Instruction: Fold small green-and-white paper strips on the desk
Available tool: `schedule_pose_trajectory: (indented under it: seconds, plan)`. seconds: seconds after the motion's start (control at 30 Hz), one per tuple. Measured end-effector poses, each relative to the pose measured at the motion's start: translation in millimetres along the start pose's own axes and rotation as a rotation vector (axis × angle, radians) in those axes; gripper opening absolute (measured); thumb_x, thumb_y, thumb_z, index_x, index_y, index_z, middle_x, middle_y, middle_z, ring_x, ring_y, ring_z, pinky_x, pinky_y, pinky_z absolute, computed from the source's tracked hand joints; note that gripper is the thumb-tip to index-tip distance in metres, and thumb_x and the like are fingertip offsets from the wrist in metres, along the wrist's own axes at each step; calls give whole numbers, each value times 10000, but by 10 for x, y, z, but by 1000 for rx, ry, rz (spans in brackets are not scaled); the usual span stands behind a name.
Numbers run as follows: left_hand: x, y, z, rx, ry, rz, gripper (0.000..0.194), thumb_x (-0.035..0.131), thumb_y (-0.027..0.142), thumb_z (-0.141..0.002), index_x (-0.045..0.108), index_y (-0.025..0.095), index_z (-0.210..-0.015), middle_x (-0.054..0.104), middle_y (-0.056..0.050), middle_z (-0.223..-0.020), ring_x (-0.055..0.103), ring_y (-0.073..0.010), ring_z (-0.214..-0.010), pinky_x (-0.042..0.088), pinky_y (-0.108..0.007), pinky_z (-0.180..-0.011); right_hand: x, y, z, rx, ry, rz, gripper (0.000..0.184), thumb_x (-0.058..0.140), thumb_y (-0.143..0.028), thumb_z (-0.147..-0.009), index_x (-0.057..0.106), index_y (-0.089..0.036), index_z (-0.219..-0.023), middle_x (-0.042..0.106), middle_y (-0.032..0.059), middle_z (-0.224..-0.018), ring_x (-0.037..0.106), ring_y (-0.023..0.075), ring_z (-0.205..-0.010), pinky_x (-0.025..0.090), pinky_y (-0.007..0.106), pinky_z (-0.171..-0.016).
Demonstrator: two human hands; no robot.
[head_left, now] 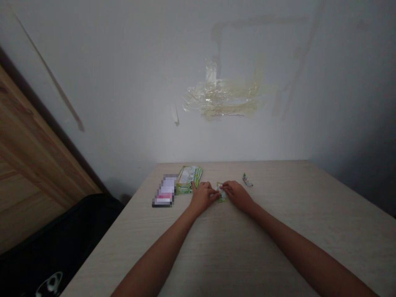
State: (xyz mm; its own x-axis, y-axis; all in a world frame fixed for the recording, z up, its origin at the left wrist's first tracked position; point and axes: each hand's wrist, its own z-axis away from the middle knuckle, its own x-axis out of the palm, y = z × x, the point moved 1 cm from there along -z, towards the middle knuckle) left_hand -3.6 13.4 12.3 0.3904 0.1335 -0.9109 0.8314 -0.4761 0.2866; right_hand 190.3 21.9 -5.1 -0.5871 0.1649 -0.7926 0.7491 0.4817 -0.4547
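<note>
A small green-and-white piece of paper or wrapper (222, 195) lies on the table between my two hands. My left hand (204, 195) has its thumb and fingers closed on the left edge of this piece. From the other side, my right hand (235, 192) grips the upper right part with its fingertips. Both hands rest low on the tabletop, and their fingers cover some of the piece. Just left of my left hand is a stack of green-and-white printed packets or sheets (188, 175), partly behind its fingers.
A phone-like slab with a blurred screen (165, 192) lies left of the stack. A small crumpled or folded green-and-white strip (247, 180) is beyond my right hand. The pale wooden table (297, 194) meets a tape-marked wall (133, 82). Dark fabric (77, 231) hangs at left.
</note>
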Motion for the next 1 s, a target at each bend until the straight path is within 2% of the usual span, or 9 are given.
schedule_pose_trajectory:
  seconds: [0.13, 0.23, 0.37, 0.43, 0.63, 0.8, 0.9, 1.0]
  plan:
    - [-23, 11, 15, 14, -9, 12, 212, 623, 489, -845, 747, 339, -929, 631, -11, -960, 526, -226, -1077, 60, -689, -1092, -10, 3, 40, -25, 9, -52, 157, 531, -174, -901, 631, -175, -1021, 673, 82, -1024, 603, 183, -999, 454, 302, -907]
    - [-26, 22, 26, 6, -7, 15, 178, 661, 469, -822, 743, 345, -919, 649, -16, -1031, 514, -247, -1133, 53, -706, -1083, -14, -30, 40, -7, 10, -4, 160, 515, -188, -917, 628, -176, -1030, 671, 86, -1029, 599, 188, -1020, 449, 300, -913]
    - [-9, 12, 29, -19, -4, 57, 139, 660, 457, -824, 733, 370, -905, 646, 7, -1231, 340, -318, -1355, -37, -739, -1066, -7, -71, 5, 42, -4, 85, 185, 479, -241, -955, 624, -194, -1060, 673, 91, -1023, 608, 193, -1017, 448, 297, -902]
    - [7, -5, 25, -18, -20, 75, 133, 652, 459, -829, 725, 385, -912, 648, 33, -1254, 294, -326, -1393, -67, -758, -1049, 2, -89, -11, 63, 2, 129, 201, 461, -264, -969, 622, -204, -1074, 672, 101, -1024, 614, 202, -1005, 448, 300, -893]
    - [38, -39, 14, -33, -29, 53, 153, 652, 468, -827, 717, 400, -948, 649, 46, -1265, 313, -325, -1388, -45, -778, -1039, 13, -153, -23, 70, 11, 194, 260, 402, -265, -989, 610, -200, -1130, 663, 150, -1061, 613, 257, -984, 458, 342, -850]
    - [28, -18, 26, -20, -17, 48, 155, 640, 462, -839, 714, 392, -956, 640, 42, -1277, 331, -315, -1374, -39, -766, -1054, 18, -134, -25, 60, 9, 141, 274, 412, -242, -980, 597, -185, -1174, 660, 158, -1103, 589, 268, -1050, 451, 379, -906]
    - [24, -6, 38, -23, -8, 24, 191, 619, 470, -850, 711, 387, -995, 635, 21, -1286, 328, -320, -1374, -24, -752, -1070, 34, -47, -28, 33, -2, 59, 283, 433, -190, -955, 584, -189, -1195, 643, 120, -1181, 555, 227, -1131, 421, 370, -991]
    - [21, 8, 53, -27, 14, -13, 224, 574, 464, -880, 682, 426, -1073, 623, 29, -1304, 322, -327, -1376, -12, -763, -1064, 26, 37, -12, 18, 43, -49, 305, 464, -154, -913, 569, -166, -1199, 630, 105, -1211, 543, 200, -1156, 417, 355, -1020]
